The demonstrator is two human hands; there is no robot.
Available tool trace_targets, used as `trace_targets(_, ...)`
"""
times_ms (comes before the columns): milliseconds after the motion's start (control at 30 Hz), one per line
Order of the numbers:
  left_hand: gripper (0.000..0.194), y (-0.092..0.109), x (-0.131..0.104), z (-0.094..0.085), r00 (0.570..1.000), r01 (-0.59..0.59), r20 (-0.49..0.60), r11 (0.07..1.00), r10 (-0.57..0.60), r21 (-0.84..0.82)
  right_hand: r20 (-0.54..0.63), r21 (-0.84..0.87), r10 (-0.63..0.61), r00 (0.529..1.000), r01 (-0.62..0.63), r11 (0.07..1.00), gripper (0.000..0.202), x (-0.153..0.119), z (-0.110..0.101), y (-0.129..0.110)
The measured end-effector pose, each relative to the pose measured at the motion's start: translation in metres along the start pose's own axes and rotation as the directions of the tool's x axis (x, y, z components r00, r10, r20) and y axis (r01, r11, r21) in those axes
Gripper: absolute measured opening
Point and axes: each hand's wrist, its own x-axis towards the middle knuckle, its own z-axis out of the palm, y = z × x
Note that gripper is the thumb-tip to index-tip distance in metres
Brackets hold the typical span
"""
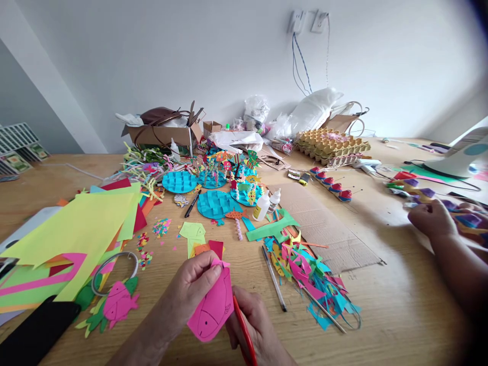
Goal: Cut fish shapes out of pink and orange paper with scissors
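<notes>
My left hand (pixel 198 279) pinches the top of a pink paper piece (pixel 211 310) that bears a drawn fish outline, its head toward the bottom. My right hand (pixel 253 323) is closed round red-handled scissors (pixel 244 328) at the paper's right edge; the blades are hidden. Just beyond my hands lie a light green paper piece with a fish drawing (pixel 193 231) and small red and orange pieces. A cut-out pink fish (pixel 119 302) rests on green and yellow fish at the left.
Paper sheets (pixel 76 223) are stacked left, near a black object (pixel 38 330). Coloured scraps (pixel 316 279) and a pen (pixel 274 278) lie right of centre. Blue discs (pixel 217 203) and glue bottles (pixel 261 206) stand farther back. Another person's hand (pixel 432 218) is at the far right.
</notes>
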Motion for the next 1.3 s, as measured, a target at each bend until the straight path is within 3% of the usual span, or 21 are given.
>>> trace_targets(300,0.030,-0.001,-0.001,-0.001,1.000,0.011,0.027,0.998,-0.009,-0.066,0.007,0.002,0.014,1.000,-0.014,1.000,0.049,-0.001,0.001,-0.002)
trace_targets(1300,0.028,0.003,-0.003,-0.017,0.974,0.064,0.215,0.998,-0.067,0.018,0.083,-0.059,0.030,0.996,-0.025,0.998,0.049,-0.008,-0.006,-0.002)
